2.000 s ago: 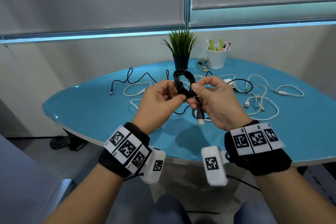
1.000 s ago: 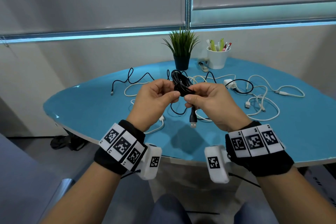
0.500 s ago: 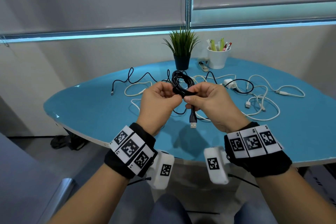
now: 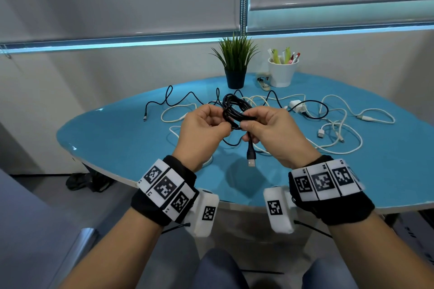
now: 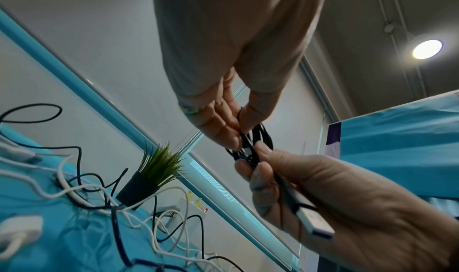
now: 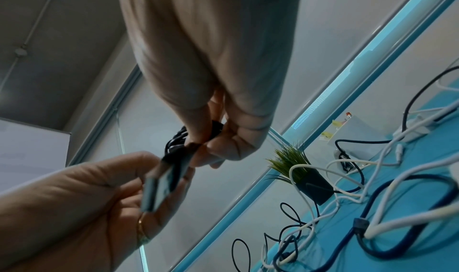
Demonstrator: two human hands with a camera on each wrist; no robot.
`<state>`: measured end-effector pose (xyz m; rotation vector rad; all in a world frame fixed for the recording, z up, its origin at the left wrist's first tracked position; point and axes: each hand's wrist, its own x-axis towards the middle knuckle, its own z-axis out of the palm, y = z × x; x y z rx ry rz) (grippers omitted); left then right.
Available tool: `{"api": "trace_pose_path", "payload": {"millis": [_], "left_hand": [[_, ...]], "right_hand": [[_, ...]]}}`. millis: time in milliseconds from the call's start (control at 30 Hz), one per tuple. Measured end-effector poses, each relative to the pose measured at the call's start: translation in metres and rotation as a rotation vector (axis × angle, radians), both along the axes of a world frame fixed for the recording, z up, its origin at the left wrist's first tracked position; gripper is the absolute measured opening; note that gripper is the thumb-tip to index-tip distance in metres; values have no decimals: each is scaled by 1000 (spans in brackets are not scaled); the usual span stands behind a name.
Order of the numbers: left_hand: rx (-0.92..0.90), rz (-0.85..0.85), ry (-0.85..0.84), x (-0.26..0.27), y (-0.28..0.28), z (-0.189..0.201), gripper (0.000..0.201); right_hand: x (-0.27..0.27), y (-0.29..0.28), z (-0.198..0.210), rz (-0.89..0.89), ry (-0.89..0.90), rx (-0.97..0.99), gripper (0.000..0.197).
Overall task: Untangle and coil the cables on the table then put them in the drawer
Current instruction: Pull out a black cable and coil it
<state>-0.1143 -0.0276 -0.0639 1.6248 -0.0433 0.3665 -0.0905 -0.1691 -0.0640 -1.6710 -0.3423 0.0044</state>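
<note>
Above the near part of the blue table (image 4: 117,138), both hands hold a coiled black cable (image 4: 234,108). My left hand (image 4: 223,124) pinches the left side of the coil (image 5: 261,138) between thumb and fingers. At the bundle's right side my right hand (image 4: 246,125) pinches the coil (image 6: 174,144). The cable's tail drops below that hand and ends in a USB plug (image 4: 251,162), which shows close up in the left wrist view (image 5: 313,223) and the right wrist view (image 6: 159,190). Loose white cables (image 4: 340,134) and another black cable (image 4: 169,98) lie tangled on the table.
A potted green plant (image 4: 234,63) and a white cup of pens (image 4: 281,70) stand at the table's far edge. A white charger block (image 4: 296,105) lies among the cables. A grey surface (image 4: 35,230) is at lower left, and a dark bundle (image 4: 87,180) lies on the floor.
Both hands have kept hold of the black coil and shifted slightly. The coil now leans flatter and to the right, and the plug end hangs a little lower.
</note>
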Motion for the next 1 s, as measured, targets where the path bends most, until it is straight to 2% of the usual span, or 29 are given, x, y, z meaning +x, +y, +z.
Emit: {"api": "trace_pose_path", "payload": {"millis": [133,333,467,667,800,900,1000], "left_hand": [[-73,-50,24,0,3,1,28],[-173,-53,-44,0,-2,3,38],[-238,-135,4,1,1,3,33],[-186,-217,106,1,8,1,20],[-249,-226,125,3,7,0,14],[-283,-236,130,4,8,-1,12],[-258,-260,150,4,8,-2,12]], "right_hand": [[0,0,0,7,3,20,20],[1,-1,4,23,-14,3,19],[2,-2,4,16,-12,6,22],[0,-3,1,-18,-29,21,28],[-1,-4,4,-3,-31,6,24],[-2,-7,7,50,33,100,15],[-2,-6,6,20,-13,62,14]]}}
